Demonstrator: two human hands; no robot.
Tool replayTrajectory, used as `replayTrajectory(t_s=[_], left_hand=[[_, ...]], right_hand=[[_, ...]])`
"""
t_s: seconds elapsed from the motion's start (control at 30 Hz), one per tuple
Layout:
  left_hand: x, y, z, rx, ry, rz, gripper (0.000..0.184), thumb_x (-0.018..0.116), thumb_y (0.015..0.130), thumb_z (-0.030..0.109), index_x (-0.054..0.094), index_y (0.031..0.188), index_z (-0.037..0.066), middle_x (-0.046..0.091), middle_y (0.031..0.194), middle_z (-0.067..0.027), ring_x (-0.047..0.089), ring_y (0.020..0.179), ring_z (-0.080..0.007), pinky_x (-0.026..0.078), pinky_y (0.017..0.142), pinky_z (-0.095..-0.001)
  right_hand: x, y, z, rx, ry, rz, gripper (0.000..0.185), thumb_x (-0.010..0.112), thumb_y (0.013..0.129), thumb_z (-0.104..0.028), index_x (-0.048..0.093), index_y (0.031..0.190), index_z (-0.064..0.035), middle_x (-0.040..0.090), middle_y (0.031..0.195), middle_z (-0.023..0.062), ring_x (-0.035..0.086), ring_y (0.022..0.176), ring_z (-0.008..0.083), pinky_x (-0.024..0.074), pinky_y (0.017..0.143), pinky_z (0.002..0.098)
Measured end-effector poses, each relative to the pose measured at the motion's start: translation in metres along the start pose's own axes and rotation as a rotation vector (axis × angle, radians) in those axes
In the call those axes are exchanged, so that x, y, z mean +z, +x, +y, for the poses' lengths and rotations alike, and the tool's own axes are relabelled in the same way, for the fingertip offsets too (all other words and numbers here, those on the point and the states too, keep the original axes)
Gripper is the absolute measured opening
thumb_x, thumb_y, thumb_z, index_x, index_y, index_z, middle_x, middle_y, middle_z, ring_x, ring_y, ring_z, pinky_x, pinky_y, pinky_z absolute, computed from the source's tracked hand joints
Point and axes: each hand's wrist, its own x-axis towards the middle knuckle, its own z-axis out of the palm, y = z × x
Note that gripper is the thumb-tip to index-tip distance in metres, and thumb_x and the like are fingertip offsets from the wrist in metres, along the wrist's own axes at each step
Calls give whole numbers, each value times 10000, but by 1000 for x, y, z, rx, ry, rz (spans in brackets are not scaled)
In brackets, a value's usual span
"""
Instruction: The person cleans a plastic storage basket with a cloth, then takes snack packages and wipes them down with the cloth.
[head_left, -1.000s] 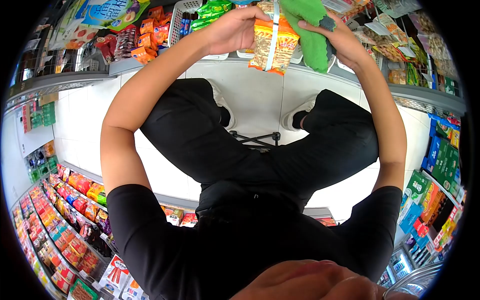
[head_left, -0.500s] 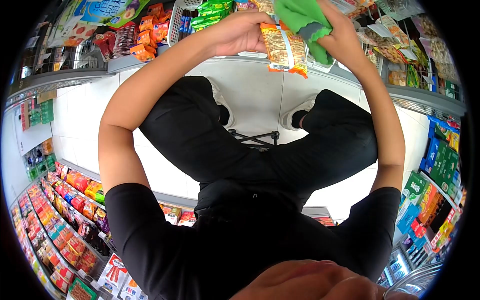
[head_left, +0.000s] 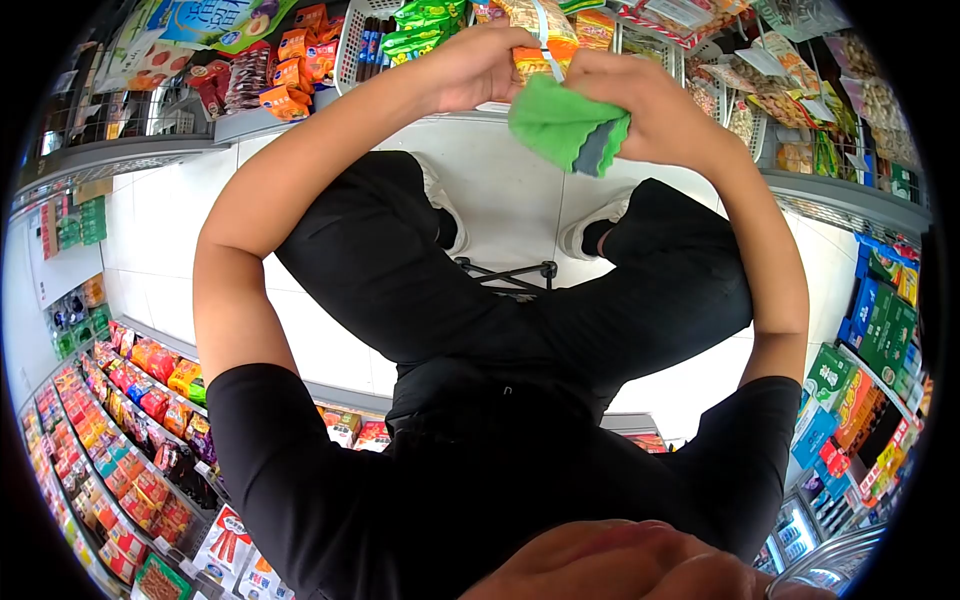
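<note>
Near the shelf edge, my left hand (head_left: 478,68) is closed on the side of an orange and yellow snack packet (head_left: 545,25) with a pale strip across it. My right hand (head_left: 650,105) grips a green cloth (head_left: 548,122) with a grey patch near its scalloped edge. The cloth hangs down over the lower end of the packet and hides part of it. Both hands are close together, with my right fingers touching or nearly touching the packet.
Green snack packets (head_left: 425,35) and dark blue sticks stand in a white basket (head_left: 352,50) to the left. Orange packets (head_left: 290,75) lie further left. Grey shelf edges (head_left: 840,195) run along the front. A black folding stool frame (head_left: 508,275) is between my legs.
The cloth has moved down and left, now over the packet's lower end. The packet has gone up and away from me, and my right hand has come lower.
</note>
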Motion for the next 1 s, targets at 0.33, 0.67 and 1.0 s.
replayTrajectory(t_s=[0.33, 0.67, 1.0], left_hand=[[-15, 12, 1, 60, -126, 15, 315, 475, 1015, 148, 449, 1303, 23, 583, 1267, -136, 634, 1107, -247, 551, 943, -427], [-36, 10, 11, 130, -34, -51, 364, 463, 995, 100, 442, 1358, 85, 617, 1272, -144, 661, 1112, -290, 569, 919, -473], [-59, 15, 3, 97, 364, 34, 368, 494, 991, 173, 446, 1345, 85, 590, 1238, -88, 605, 1060, -199, 533, 887, -386]], right_hand=[[-6, 2, 1, -1, -88, 184, 326, 704, 731, -81, 638, 1050, -76, 609, 987, 68, 624, 886, 327, 511, 754, 408], [-2, -26, 37, 232, -65, -389, 344, 730, 680, -99, 680, 1015, -37, 650, 927, 136, 650, 896, 332, 505, 745, 413], [39, -121, 186, 932, -27, -506, 360, 695, 791, -237, 676, 1058, 4, 710, 999, 203, 681, 914, 338, 526, 819, 414]])
